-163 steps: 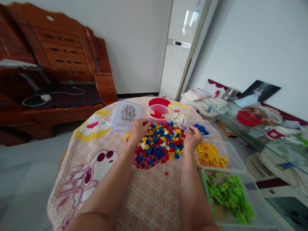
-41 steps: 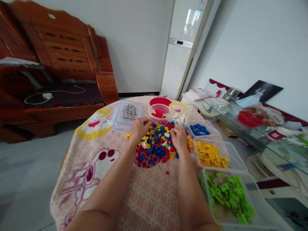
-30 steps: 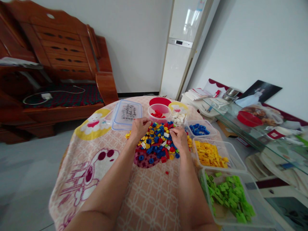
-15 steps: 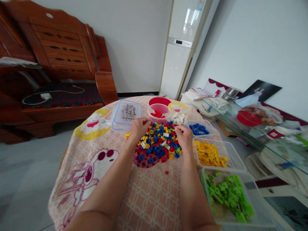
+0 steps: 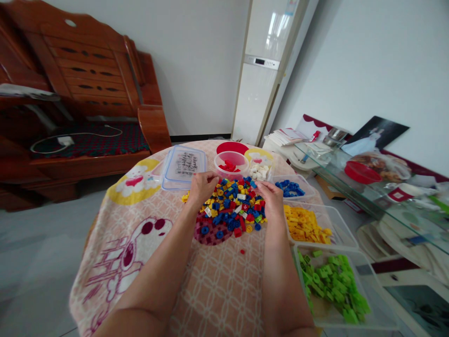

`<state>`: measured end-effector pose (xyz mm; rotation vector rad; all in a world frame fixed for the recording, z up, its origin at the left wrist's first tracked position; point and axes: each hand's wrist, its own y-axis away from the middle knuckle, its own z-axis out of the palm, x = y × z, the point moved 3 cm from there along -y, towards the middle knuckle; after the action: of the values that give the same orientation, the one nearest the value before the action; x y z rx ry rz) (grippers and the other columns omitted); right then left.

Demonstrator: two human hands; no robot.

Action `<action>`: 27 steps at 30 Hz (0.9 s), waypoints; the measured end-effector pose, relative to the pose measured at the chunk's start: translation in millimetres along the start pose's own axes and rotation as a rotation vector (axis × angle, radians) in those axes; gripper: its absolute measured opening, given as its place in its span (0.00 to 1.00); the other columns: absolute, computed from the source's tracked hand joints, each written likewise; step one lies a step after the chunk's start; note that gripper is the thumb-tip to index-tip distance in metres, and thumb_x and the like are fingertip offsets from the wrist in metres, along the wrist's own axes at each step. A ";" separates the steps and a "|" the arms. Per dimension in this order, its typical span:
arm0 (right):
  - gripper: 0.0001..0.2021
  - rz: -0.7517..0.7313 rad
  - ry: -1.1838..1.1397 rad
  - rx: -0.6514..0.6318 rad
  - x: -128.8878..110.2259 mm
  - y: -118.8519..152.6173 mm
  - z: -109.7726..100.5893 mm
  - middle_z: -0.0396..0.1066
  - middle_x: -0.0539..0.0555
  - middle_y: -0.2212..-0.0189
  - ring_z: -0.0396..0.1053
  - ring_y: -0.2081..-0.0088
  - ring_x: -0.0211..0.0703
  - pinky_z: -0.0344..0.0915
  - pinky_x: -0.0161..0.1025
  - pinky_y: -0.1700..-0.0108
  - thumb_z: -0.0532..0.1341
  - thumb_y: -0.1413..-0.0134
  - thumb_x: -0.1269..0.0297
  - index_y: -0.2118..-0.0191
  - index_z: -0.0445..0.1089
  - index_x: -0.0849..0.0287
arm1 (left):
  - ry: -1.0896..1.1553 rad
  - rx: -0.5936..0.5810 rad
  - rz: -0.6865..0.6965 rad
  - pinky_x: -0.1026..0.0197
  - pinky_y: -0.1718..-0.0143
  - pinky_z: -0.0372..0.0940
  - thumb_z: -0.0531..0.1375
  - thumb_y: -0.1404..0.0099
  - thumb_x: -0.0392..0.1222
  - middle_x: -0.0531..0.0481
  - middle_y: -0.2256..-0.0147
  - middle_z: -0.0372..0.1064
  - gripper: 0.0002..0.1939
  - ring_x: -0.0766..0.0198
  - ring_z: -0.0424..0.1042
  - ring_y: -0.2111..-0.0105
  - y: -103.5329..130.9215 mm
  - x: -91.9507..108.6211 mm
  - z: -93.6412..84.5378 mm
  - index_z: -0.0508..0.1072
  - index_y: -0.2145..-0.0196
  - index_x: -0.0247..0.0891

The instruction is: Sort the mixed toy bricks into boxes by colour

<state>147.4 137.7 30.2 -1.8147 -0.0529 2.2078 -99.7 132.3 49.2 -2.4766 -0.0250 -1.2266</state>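
A heap of mixed toy building bricks in blue, red, yellow and white lies on the cloth-covered table. My left hand is over the heap's left side, thumb and fingers pinched together; whatever they hold is hidden. At the right edge of the heap, my right hand is closed in a pinch too. A blue piece shows at its fingertips, but whether it is gripped I cannot tell. Just beyond the heap stands a clear round tub with red bricks inside. White bricks lie beside it.
To the right are clear boxes of blue bricks, yellow bricks and green bricks. A lidded plastic box with handwriting sits at the back left, and a red lid behind the tub. A glass shelf stands beyond the boxes.
My right hand has shifted slightly and turned, and a blue piece now shows by its fingertips. My left hand stays nearly in place, still pinched. The view has moved very slightly.
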 end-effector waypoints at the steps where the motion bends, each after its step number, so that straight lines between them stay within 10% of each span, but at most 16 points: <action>1: 0.15 0.026 -0.056 0.004 0.7 0.1 0.2 0.81 0.52 0.72 0.80 0.68 0.48 0.78 0.47 0.57 0.74 0.59 0.53 0.68 0.81 0.58 | -0.002 -0.001 -0.001 0.60 0.63 0.64 0.56 0.39 0.46 0.46 0.69 0.81 0.19 0.58 0.76 0.67 0.0 -0.1 0.2 0.85 0.63 0.36; 17: 0.28 -0.065 -0.210 0.663 4.3 -6.5 -33.1 0.79 0.53 0.62 0.80 0.62 0.43 0.79 0.42 0.59 0.68 0.59 0.60 0.48 0.74 0.60 | 0.033 0.012 0.008 0.60 0.63 0.64 0.57 0.38 0.46 0.47 0.69 0.81 0.18 0.58 0.76 0.68 0.9 -0.5 -0.2 0.85 0.62 0.35; 27: 0.11 0.098 0.557 -0.185 -19.5 11.8 6.8 0.70 0.47 0.84 0.66 0.82 0.39 0.61 0.34 0.78 0.65 0.52 0.59 0.67 0.80 0.59 | 0.033 0.007 -0.002 0.61 0.63 0.65 0.57 0.39 0.46 0.47 0.70 0.81 0.18 0.58 0.75 0.68 1.1 0.4 0.5 0.85 0.63 0.36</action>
<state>141.8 122.7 47.9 -2.5174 -0.0559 1.7210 -98.8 131.3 48.9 -2.4504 -0.0230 -1.2657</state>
